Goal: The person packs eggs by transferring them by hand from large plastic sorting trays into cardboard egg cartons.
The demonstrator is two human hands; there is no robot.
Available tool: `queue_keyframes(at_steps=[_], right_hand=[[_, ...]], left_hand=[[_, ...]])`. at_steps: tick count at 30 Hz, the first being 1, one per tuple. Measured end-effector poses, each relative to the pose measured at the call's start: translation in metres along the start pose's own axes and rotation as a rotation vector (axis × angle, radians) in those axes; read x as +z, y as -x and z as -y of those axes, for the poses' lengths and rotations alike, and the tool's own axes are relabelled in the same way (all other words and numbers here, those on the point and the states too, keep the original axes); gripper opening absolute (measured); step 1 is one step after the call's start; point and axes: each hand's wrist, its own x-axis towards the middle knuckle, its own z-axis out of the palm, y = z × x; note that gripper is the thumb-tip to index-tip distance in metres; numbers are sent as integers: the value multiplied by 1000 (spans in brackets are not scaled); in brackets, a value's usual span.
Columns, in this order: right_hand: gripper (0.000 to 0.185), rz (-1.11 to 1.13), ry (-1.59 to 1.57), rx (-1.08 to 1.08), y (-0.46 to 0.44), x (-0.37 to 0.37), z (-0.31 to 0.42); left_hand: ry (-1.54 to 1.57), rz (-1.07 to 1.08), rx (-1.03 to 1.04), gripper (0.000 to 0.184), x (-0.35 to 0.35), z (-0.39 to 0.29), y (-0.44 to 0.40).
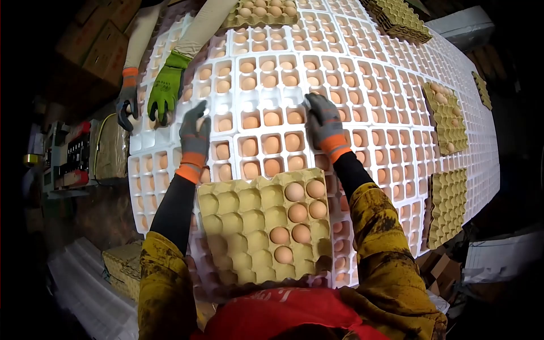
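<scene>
My left hand (194, 133), in a grey glove with an orange cuff, is closed around a pale egg (200, 123) above the white foam egg tray (229, 136). My right hand (327, 122), gloved alike, bends its fingers down over the foam cells on the other side; anything in its grip is hidden. Between my hands, brown eggs (272, 145) sit in the foam cells, with a row of bare cells just beyond. Closest to my body, a yellowish pulp egg tray (243, 226) lies on top of the foam trays, with several eggs (297, 213) on its right side.
At upper left a co-worker's green-gloved hand (165, 90) and grey-gloved hand (128, 102) reach over the foam trays. More pulp trays lie at right (447, 207) and at the top (260, 12). Cardboard boxes (93, 39) stand at upper left.
</scene>
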Motion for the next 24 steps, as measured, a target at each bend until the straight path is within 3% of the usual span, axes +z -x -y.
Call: queue_keyframes(at_steps=[1,2,3,5,7,9,11,13,14,17,18,19,21,22,24], right_hand=[[46,116,183,-37,1,-6,17],[46,66,91,24,2,-8,26],[46,22,-2,92,8,-12,34],[40,-107,-378,304,20,-36,62],[35,-32,-524,430,38,-84,96],[29,129,-417,439,65,-124,126],[32,334,-440,438,97,-148,143],[40,514,-244,371,113,-161,160],[48,504,-91,170,123,-158,160],[52,579,141,18,144,-137,150],[49,524,103,58,145,-135,151],[47,477,74,30,144,-136,149],[40,351,-308,324,147,-144,155],[36,218,-629,633,154,-145,158],[35,32,-1142,845,163,-157,160]], left_hand=[[-162,20,74,43,4,4,4],[-440,109,94,44,12,3,14],[-499,48,194,48,16,8,22],[-326,66,144,47,1,-5,17],[185,30,78,45,-38,-48,21],[278,221,-31,43,-92,-109,40],[560,307,-90,45,-110,-147,80],[310,557,146,49,-124,-185,107],[319,587,228,52,-120,-198,125],[67,702,516,56,-104,-237,169],[-206,732,609,42,-98,-247,180],[-263,752,603,37,-95,-251,189],[-385,795,588,29,-93,-253,202],[-382,805,585,25,-95,-253,206],[-278,763,552,26,-98,-247,213]])
